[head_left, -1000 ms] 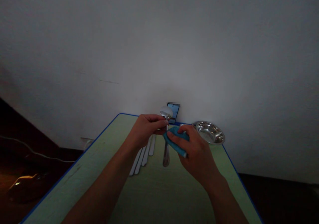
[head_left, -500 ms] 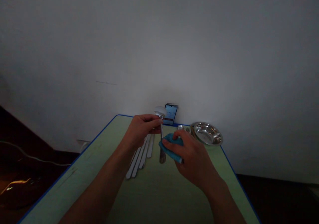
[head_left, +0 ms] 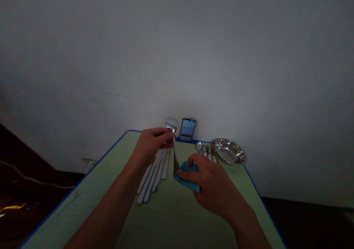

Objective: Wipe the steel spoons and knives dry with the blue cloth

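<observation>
My left hand (head_left: 151, 142) pinches a large metal spoon (head_left: 172, 123) at the neck, just below its bowl. The bowl points up toward the wall, and the handle slopes down to my right hand (head_left: 208, 175). Between the fingers of that hand is a folded blue cloth (head_left: 188, 184), pressed around the lower end of the handle. Several long metal utensil handles (head_left: 151, 180) lie fanned on the table below my left hand, their far ends hidden behind it.
A phone (head_left: 187, 130) leans on the wall at the table's back edge. To the right stand a shiny metal bowl (head_left: 230, 152) and several small spoons and forks (head_left: 208, 149), partly covered by my right hand. The green table (head_left: 171, 219) has a blue rim.
The cloth in my right hand has slid down the spoon's handle to its lower end. My left hand and the spoon have shifted slightly left, and the view has moved a little.
</observation>
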{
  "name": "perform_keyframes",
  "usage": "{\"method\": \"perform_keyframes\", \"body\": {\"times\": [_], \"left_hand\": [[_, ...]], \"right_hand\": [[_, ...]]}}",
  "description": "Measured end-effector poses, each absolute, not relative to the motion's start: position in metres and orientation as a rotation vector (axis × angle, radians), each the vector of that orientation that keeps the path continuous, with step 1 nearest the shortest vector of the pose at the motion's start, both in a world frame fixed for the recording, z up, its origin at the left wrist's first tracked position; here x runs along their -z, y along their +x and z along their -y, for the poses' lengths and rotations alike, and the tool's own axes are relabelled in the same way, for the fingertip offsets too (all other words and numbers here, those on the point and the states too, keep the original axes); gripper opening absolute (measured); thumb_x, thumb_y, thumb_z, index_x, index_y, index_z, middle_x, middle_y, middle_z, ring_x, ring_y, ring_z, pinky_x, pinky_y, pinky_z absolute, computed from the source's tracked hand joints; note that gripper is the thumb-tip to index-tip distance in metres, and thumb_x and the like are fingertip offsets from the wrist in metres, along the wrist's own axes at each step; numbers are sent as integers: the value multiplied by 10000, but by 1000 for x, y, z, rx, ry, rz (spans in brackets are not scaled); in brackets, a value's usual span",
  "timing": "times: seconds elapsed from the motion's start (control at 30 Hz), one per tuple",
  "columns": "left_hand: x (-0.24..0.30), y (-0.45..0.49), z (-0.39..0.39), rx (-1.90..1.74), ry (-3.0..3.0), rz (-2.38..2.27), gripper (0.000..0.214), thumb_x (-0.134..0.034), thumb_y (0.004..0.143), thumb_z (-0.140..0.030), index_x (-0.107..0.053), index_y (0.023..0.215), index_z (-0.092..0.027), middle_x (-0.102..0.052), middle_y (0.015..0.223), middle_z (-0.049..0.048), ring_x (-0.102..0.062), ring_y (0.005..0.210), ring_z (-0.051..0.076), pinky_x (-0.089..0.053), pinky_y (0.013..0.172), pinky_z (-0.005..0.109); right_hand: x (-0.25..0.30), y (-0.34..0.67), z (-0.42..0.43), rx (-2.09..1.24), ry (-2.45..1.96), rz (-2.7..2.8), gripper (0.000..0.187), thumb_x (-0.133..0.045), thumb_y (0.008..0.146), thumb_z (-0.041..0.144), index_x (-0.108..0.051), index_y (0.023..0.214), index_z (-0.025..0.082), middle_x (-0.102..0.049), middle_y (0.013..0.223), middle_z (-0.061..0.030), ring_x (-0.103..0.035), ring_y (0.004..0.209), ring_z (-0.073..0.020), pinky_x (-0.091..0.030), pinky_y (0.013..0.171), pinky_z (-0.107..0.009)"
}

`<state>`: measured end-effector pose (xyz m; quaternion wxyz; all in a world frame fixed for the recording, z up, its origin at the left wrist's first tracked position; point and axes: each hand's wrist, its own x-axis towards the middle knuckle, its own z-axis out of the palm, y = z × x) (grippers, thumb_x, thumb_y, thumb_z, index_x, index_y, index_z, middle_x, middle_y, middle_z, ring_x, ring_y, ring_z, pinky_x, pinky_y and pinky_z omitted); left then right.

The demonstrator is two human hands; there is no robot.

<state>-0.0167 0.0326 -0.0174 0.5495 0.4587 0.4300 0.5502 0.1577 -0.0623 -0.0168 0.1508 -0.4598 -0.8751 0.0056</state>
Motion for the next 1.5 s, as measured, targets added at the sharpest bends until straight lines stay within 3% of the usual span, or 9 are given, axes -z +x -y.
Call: {"method": "perform_keyframes", "body": {"times": [0.13,0.5,0.73,0.9,1.03,1.23,1.37,1.5], "left_hand": [[16,-17,-32,-1301,1102,-1040,157,-771,569,-264,-698,657,-156,-681,675,7,-608,606,115,-537,597,233],[13,-7,-22,-1154,1160,-979,125,-751,592,-253,-701,650,-154,-654,621,3,-602,587,120,-534,590,238],[12,4,-14,-1088,1200,-899,182,-746,606,-280,-729,740,-157,-701,703,36,-637,642,145,-530,678,274],[13,6,-14,-1123,1164,-892,199,-754,602,-282,-732,760,-163,-709,709,30,-635,631,141,-526,680,270],[14,6,-14,-1150,1177,-912,183,-750,601,-251,-734,762,-167,-707,705,20,-629,639,137,-512,680,256],[18,7,-14,-1155,1299,-955,143,-682,677,-272,-737,784,-195,-692,725,13,-622,685,153,-496,698,266],[18,10,-14,-1266,1500,-1030,106,-683,654,-266,-733,697,-183,-649,785,35,-601,755,170,-467,706,263],[20,13,-17,-1303,1522,-1005,90,-697,614,-250,-740,673,-198,-622,925,61,-591,882,197,-445,783,285]], "right_hand": [[14,162,64,-64,-1282,2484,448,-518,710,58,-641,1060,308,-532,967,-37,-524,818,-170,-451,672,-322],[22,169,53,59,-1242,2034,460,-504,802,99,-540,1217,295,-476,1135,-75,-499,1006,-211,-467,814,-403],[34,160,37,-260,-1211,1781,354,-428,896,198,-504,1228,297,-572,1164,-50,-534,1066,-193,-441,917,-402],[38,150,36,-599,-1166,1524,258,-474,882,315,-512,1130,254,-623,1008,-40,-601,864,-165,-502,732,-297],[36,145,40,-888,-1153,1390,329,-545,835,398,-472,1130,271,-616,904,-6,-589,741,-137,-496,620,-250],[35,140,41,-1266,-967,1073,394,-345,881,560,-509,1079,262,-580,912,-26,-566,717,-150,-475,474,-228],[38,140,39,-1299,-986,968,311,-536,813,508,-521,1014,273,-539,804,23,-531,661,-118,-432,431,-171],[40,138,38,-1395,-968,898,278,-617,771,448,-520,961,270,-541,750,46,-506,573,-95,-398,400,-155]]}}
